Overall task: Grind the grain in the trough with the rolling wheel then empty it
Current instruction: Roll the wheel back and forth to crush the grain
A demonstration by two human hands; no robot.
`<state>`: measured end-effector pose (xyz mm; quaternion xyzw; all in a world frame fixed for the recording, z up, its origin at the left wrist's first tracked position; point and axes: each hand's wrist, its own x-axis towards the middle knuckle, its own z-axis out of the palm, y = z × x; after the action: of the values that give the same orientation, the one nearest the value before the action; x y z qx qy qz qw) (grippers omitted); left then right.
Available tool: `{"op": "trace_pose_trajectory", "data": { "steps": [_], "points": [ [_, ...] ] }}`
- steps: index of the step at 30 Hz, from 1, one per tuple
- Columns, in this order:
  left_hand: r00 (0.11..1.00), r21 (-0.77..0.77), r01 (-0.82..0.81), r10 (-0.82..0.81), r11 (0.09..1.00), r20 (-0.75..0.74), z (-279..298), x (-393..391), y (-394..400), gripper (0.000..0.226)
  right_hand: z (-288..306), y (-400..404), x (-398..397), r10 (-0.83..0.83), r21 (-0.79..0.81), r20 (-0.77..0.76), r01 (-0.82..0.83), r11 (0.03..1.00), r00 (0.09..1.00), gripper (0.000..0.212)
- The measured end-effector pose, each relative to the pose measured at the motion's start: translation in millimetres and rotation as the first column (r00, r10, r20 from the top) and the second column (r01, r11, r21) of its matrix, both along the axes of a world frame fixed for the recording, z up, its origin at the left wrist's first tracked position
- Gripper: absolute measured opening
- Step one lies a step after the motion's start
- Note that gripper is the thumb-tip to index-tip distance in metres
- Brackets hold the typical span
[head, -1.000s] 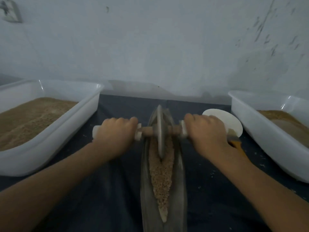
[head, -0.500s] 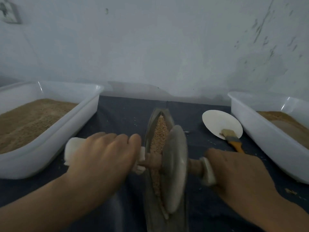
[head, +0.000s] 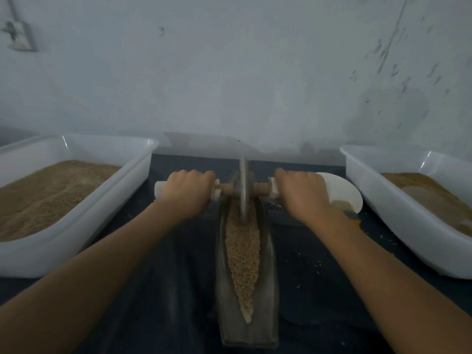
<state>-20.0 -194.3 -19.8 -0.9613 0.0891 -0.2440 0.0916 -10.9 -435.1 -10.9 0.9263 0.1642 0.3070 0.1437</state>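
A narrow boat-shaped metal trough (head: 268, 272) lies lengthwise on the dark cloth in front of me, filled with tan grain (head: 242, 251). The metal rolling wheel (head: 243, 187) stands upright in the trough's far end, on a wooden axle with white handle ends. My left hand (head: 187, 192) grips the left handle and my right hand (head: 301, 194) grips the right handle, both arms stretched forward.
A white plastic tub (head: 84, 213) of brownish grain sits at the left, another white tub (head: 398, 208) with brown meal at the right. A white dish (head: 343, 191) and a partly hidden brush with an orange handle (head: 353, 222) lie behind my right wrist. A wall stands close behind.
The wheel rolled toward me to the near part of the trough half a second ago and has now gone back to the far end, both hands still on the handles.
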Motion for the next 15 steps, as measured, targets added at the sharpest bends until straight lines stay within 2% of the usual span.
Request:
{"op": "trace_pose_trajectory", "data": {
  "steps": [3,5,8,10,13,15],
  "points": [
    [0.999,-0.058,-0.004,0.002,0.998,-0.034,-10.2,-34.4,1.4,0.029,5.3,0.4,-29.5,0.023,-0.047,-0.059,-0.026,0.999,0.998,0.024],
    [0.998,-0.086,0.013,-0.019,0.996,-0.066,-16.0,-71.3,6.7,0.032,5.2,-6.5,-66.9,0.088,-0.099,-0.096,-0.098,0.990,0.992,0.030],
    [0.978,-0.062,0.198,-0.201,0.978,-0.054,-13.1,-131.0,12.8,0.052,12.9,-19.6,-122.9,0.250,-0.070,0.000,-0.249,0.966,0.968,0.044],
    [0.965,-0.069,0.259,-0.261,0.963,-0.014,-4.5,-156.6,16.0,0.065,16.7,-24.3,-139.6,0.287,-0.064,0.035,-0.285,0.956,0.957,0.048],
    [0.987,0.006,0.156,-0.156,0.988,-0.048,1.5,-158.9,16.4,0.070,13.1,-22.6,-133.0,0.272,0.007,-0.043,-0.272,0.962,0.961,0.050],
    [0.995,0.086,0.069,-0.063,0.994,-0.072,-3.5,-137.3,10.0,0.061,2.1,-19.0,-110.9,0.236,0.020,-0.069,-0.235,0.972,0.969,0.048]
  ]
}}
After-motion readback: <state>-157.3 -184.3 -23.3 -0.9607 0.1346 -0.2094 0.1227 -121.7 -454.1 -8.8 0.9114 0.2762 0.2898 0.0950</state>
